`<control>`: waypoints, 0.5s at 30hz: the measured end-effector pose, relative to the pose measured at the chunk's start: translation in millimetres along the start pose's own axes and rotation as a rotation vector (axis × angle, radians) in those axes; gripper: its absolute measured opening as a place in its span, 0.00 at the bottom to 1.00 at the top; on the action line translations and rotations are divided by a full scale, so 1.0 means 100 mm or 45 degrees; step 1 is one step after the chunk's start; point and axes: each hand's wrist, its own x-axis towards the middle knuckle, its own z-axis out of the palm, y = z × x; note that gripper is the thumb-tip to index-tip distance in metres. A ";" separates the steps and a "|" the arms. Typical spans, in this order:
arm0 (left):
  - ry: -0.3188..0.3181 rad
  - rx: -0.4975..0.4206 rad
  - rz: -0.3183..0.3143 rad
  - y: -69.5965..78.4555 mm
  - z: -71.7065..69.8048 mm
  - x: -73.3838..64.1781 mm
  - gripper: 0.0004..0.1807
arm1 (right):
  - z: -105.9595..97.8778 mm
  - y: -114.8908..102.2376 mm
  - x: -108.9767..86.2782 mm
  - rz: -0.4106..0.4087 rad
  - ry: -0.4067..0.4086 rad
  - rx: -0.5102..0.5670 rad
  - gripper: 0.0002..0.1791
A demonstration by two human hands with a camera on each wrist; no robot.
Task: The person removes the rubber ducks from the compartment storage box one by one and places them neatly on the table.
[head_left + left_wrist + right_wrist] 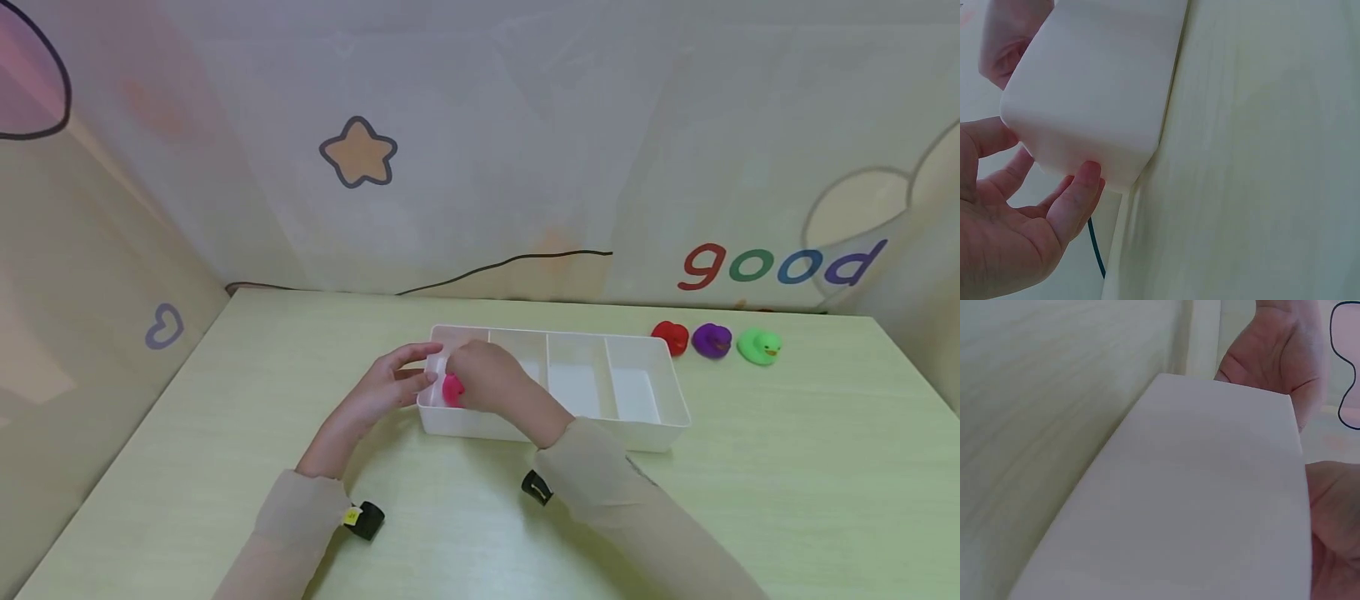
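Observation:
A white box point(555, 429) with several compartments stands on the table. My left hand point(386, 385) rests its fingertips on the box's left end, fingers spread and fairly straight, as the left wrist view also shows. My right hand point(491, 379) reaches down into the leftmost compartment, with its fingers curled around a pink toy duck point(452, 390). Part of the duck is covered by the hand, and the right fingertips are hidden. In the right wrist view the box's outer wall point(1197, 487) hides much of the right hand point(1335, 519).
Right of the box's back corner sit a red duck point(671, 337), a purple duck point(712, 340) and a green duck point(759, 346) in a row. A printed cloth wall point(480, 167) rises behind the pale table point(787, 483).

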 end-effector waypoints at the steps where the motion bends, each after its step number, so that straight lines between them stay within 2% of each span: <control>1: 0.001 -0.002 -0.004 0.00 0.00 0.00 0.25 | 0.00 -0.01 0.01 0.002 -0.007 -0.034 0.07; 9: 0.007 0.001 -0.017 0.00 0.00 0.02 0.25 | 0.03 -0.01 0.07 0.008 -0.014 -0.213 0.09; 15: 0.010 0.001 -0.021 -0.01 -0.01 0.01 0.25 | 0.01 -0.01 0.02 -0.022 0.022 -0.136 0.09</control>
